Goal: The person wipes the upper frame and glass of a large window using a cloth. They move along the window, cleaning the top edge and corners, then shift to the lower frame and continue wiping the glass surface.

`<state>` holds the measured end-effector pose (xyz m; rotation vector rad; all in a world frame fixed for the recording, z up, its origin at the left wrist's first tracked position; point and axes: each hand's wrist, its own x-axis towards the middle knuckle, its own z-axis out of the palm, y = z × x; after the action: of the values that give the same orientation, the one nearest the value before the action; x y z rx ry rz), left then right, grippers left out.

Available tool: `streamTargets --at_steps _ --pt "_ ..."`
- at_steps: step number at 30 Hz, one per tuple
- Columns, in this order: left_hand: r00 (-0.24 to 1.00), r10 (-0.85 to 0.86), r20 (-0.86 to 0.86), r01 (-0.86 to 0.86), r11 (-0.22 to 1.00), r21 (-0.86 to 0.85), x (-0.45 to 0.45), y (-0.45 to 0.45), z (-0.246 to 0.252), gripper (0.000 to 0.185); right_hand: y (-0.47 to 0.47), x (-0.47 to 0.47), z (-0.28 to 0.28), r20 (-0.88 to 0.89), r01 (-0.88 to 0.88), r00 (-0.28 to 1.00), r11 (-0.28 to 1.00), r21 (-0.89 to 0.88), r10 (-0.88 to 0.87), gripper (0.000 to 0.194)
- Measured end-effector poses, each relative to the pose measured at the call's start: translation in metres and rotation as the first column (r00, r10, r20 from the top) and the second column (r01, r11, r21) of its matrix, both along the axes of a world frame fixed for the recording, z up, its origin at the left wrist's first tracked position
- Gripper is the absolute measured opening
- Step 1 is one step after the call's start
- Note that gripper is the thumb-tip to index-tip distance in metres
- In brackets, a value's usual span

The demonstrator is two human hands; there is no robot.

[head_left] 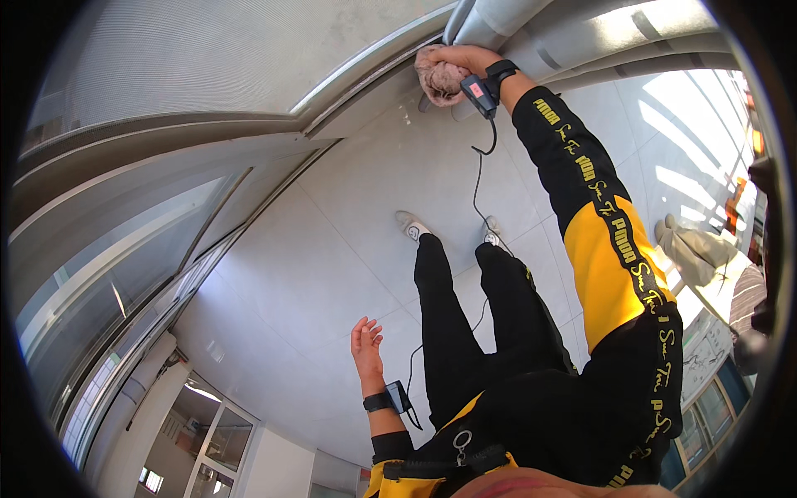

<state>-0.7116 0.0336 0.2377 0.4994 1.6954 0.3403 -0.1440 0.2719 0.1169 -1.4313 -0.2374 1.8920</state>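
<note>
A crumpled pinkish-brown cloth (441, 84) is bunched in my right hand (457, 57), which reaches out at the top of the view. The hand is beside the metal frame (367, 81) of a window or sliding door, right by the grey curtain (523, 28); whether the cloth touches the frame is hard to tell. My left hand (367, 345) hangs low in front of my body, holding nothing, its fingers loosely bent and a little apart. Each wrist wears a black strap with a small device on it.
A thin black cable (478, 180) runs from the wrist devices past my legs. Mesh-covered and glass panels (124, 280) line the left side. Pale tiles (348, 218) cover the floor under my shoes. Another person (703, 249) is at the right edge, near a drawing-covered board.
</note>
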Motion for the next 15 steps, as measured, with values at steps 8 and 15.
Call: streamTargets --at_steps 8,15 --pt "0.996 -0.066 0.056 0.068 0.997 -0.031 0.022 0.036 -0.017 0.032 -0.159 0.192 0.039 0.014 0.463 0.878 0.842 -0.277 -0.479 0.038" --pt "0.993 -0.036 0.111 0.036 0.999 0.0 0.087 0.028 -0.014 0.031 -0.194 0.185 0.026 -0.036 0.232 0.97 0.957 -0.171 -0.242 0.045"
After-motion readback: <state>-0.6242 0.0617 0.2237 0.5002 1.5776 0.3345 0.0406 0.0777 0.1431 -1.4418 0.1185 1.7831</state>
